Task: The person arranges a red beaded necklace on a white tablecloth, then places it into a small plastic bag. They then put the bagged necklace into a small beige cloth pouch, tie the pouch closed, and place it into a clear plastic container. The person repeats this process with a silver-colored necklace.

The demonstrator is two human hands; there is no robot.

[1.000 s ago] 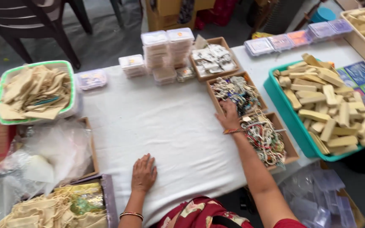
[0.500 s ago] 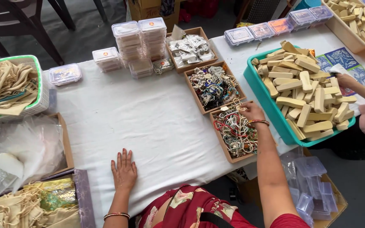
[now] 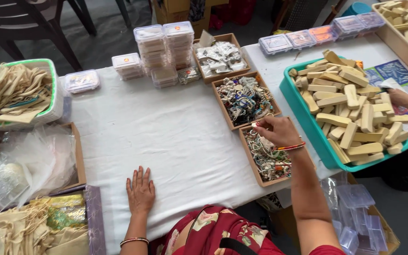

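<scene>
Left hand flat on white cloth, right hand pinching among beaded strings.

From the left: cream cloth pouches (image 3: 17, 92) heaped in a green-rimmed basket (image 3: 48, 63), clear plastic bags (image 3: 34, 160) below. Left hand (image 3: 140, 191) spread palm-down on the cloth-covered counter (image 3: 166, 137), fingers slightly apart, holding nothing. Stacked clear lidded boxes (image 3: 164, 47) at the far edge. Right hand (image 3: 277, 132) curled over the near brown tray (image 3: 251, 160), fingertips pressed together, apparently pinching a piece of the tangled beaded strings (image 3: 272, 163); exact piece too small to tell. Risk, judged only: knotted strands likely dragging neighbours up and spilling over the tray rim onto the counter. Further right, teal tub (image 3: 308, 127) of pale wooden blocks (image 3: 350, 113), another person's hand (image 3: 400, 98) at its far side.
</scene>
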